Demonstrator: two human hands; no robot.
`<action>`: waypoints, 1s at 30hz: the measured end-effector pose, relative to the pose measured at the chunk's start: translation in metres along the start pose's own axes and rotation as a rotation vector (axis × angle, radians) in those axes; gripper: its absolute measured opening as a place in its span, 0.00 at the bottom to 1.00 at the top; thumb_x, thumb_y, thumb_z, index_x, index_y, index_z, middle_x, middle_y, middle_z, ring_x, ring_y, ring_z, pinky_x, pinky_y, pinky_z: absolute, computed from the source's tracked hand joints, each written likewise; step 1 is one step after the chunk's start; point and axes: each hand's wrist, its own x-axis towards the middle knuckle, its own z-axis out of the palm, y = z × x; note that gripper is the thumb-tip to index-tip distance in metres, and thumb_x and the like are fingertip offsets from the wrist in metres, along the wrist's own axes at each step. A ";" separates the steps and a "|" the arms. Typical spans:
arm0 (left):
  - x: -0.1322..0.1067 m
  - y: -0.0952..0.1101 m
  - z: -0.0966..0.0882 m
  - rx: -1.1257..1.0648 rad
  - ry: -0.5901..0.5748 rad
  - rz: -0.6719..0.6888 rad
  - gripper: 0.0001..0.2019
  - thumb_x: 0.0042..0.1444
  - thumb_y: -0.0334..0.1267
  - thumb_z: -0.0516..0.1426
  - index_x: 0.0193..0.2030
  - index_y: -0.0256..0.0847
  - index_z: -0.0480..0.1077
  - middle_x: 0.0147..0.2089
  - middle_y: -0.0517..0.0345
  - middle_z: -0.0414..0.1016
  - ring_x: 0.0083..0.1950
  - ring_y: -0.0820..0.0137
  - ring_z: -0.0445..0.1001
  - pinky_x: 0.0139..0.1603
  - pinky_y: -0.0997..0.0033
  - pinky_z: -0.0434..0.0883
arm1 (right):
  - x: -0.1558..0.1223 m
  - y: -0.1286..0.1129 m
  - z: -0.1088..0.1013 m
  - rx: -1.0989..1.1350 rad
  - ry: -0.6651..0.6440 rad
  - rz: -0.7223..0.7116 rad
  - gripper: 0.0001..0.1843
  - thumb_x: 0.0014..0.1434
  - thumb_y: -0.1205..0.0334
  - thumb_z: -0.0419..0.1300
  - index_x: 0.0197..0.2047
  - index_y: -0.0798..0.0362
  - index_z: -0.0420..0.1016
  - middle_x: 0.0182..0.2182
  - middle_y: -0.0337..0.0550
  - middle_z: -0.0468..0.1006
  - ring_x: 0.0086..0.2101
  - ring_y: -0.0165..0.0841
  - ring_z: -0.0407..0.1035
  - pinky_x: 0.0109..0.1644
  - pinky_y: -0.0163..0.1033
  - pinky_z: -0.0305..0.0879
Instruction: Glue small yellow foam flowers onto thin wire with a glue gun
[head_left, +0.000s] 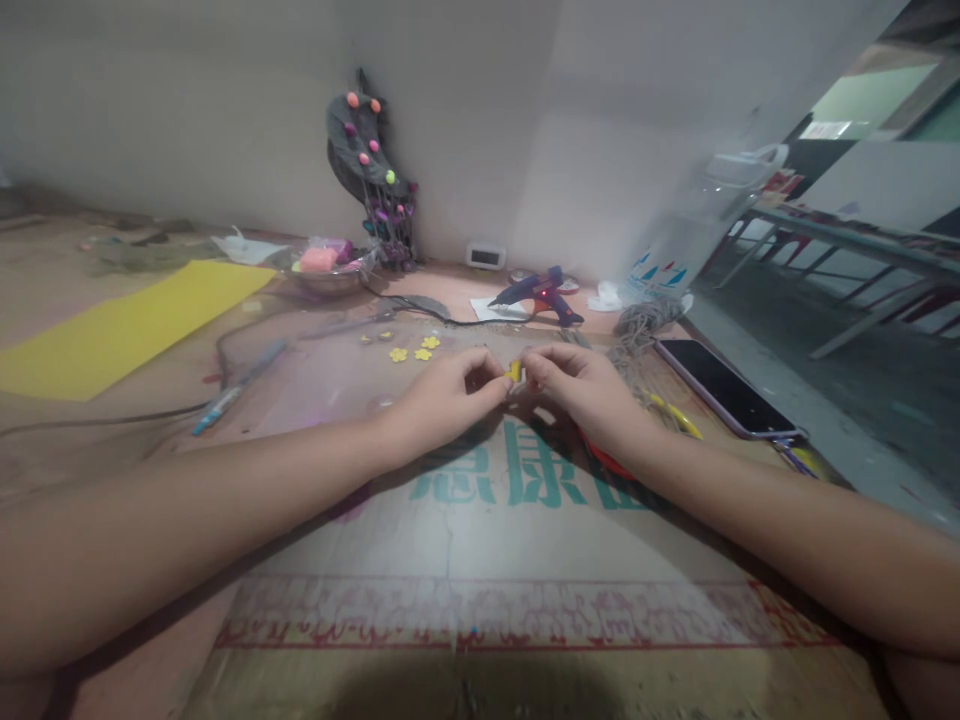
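Note:
Over the printed cardboard (465, 545), a small yellow piece (513, 372) sits between the fingertips of both hands. My left hand (461, 388) pinches it from the left, thumb and forefinger closed. From the other side, my right hand (581, 385) has its thumb and fingers closed at the piece's right edge. Its exact shape is mostly covered by the fingers. Several yellow flower cutouts, among them one flower (398, 355), lie beyond my left hand. Partly under my right wrist shows a red curved thing (609, 458).
A glue gun (544, 295) with a lit red light rests behind the hands, its cord running left. To the right are a phone (727, 388), grey yarn (649, 318) and a tall bottle (667, 240). Leftward lie a yellow sheet (135, 325), a pen (238, 388) and a metal bowl (330, 278).

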 end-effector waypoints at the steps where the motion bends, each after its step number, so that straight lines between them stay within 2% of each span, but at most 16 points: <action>1: 0.000 0.000 0.000 0.003 0.005 -0.003 0.09 0.59 0.42 0.54 0.33 0.39 0.69 0.33 0.57 0.75 0.34 0.70 0.73 0.35 0.70 0.69 | -0.001 0.000 0.001 0.018 -0.009 0.030 0.14 0.56 0.49 0.62 0.34 0.52 0.74 0.24 0.36 0.71 0.23 0.27 0.63 0.24 0.33 0.57; 7: 0.000 -0.002 0.001 -0.009 -0.003 0.006 0.10 0.60 0.43 0.54 0.33 0.39 0.68 0.31 0.58 0.75 0.32 0.70 0.73 0.33 0.71 0.68 | -0.002 -0.002 0.002 0.021 -0.003 0.037 0.12 0.55 0.52 0.63 0.34 0.53 0.74 0.25 0.36 0.72 0.21 0.25 0.59 0.22 0.33 0.54; 17: 0.000 -0.001 0.001 0.003 -0.012 0.003 0.10 0.59 0.43 0.54 0.33 0.39 0.69 0.32 0.57 0.75 0.33 0.70 0.72 0.33 0.71 0.69 | -0.001 -0.001 0.001 0.044 -0.057 -0.014 0.11 0.56 0.54 0.62 0.32 0.53 0.73 0.23 0.34 0.70 0.22 0.25 0.61 0.26 0.33 0.57; 25: 0.000 -0.001 0.001 -0.028 -0.010 -0.020 0.10 0.59 0.43 0.54 0.33 0.39 0.68 0.30 0.58 0.74 0.31 0.71 0.72 0.33 0.71 0.68 | -0.001 0.000 0.001 -0.002 -0.036 0.017 0.14 0.58 0.50 0.60 0.33 0.54 0.72 0.23 0.34 0.68 0.20 0.24 0.57 0.22 0.32 0.52; 28: 0.001 -0.002 0.001 -0.039 -0.002 -0.022 0.09 0.59 0.42 0.55 0.33 0.39 0.69 0.32 0.58 0.75 0.32 0.71 0.72 0.34 0.71 0.68 | -0.001 0.000 0.001 0.007 -0.037 0.000 0.17 0.60 0.48 0.59 0.32 0.54 0.72 0.23 0.34 0.66 0.20 0.24 0.58 0.22 0.32 0.54; 30: 0.002 -0.003 0.001 -0.067 0.002 -0.031 0.09 0.60 0.42 0.54 0.33 0.39 0.68 0.32 0.58 0.76 0.33 0.71 0.73 0.35 0.70 0.68 | 0.000 0.002 0.001 0.058 -0.040 0.003 0.18 0.61 0.46 0.58 0.35 0.54 0.73 0.25 0.36 0.68 0.21 0.25 0.61 0.23 0.33 0.56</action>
